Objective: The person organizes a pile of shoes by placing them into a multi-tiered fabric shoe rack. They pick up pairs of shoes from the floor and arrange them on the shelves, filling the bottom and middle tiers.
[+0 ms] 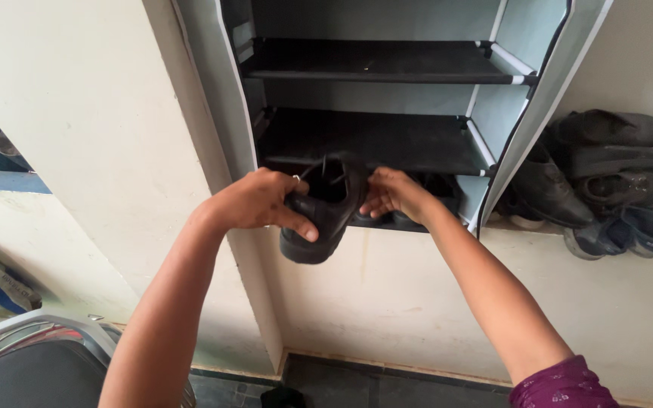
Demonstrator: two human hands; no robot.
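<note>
chair (pixel 32 370) cut off, shoe pile (pixel 614 181) cropped

- Two hands are seen: the left hand (pixel 255 200) and the right hand (pixel 393 193).
- One black shoe (pixel 323 215) is held between them.
- Two dark shelves are counted in the fabric shoe rack (pixel 228 91): a far upper shelf (pixel 376 62) and a nearer lower shelf (pixel 376 140).
- About five dark shoes are piled at the right (pixel 606 177); the exact number cannot be told.
- One chair (pixel 32 363) is seen at the near left.
</note>
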